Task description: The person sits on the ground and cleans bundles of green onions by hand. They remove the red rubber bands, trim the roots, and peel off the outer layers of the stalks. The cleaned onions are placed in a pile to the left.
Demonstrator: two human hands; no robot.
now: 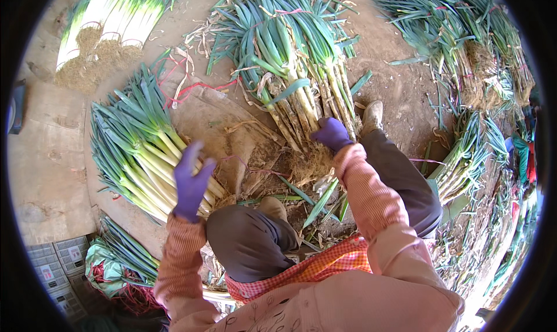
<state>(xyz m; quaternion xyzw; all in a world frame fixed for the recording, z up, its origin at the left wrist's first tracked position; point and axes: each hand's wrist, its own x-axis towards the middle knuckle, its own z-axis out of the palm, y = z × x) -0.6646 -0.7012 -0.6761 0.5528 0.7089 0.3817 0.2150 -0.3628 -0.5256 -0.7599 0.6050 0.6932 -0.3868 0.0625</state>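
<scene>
My left hand, in a purple glove and slightly blurred, is raised with thumb and fingers apart. It holds nothing and hovers over a fanned pile of peeled Welsh onions with pale stalks and green leaves. My right hand, also gloved in purple, rests at the lower stalks of a large heap of unpeeled, soil-stained Welsh onions. Its fingers curl in among the stalks just above the roots; the fingertips are hidden, so a firm hold cannot be made out.
Tied bundles of white-stalked onions lie at upper left, and unpeeled bundles at upper right. Red twine crosses the ground. A green bag with red ties sits lower left. Loose leaves lie between my feet.
</scene>
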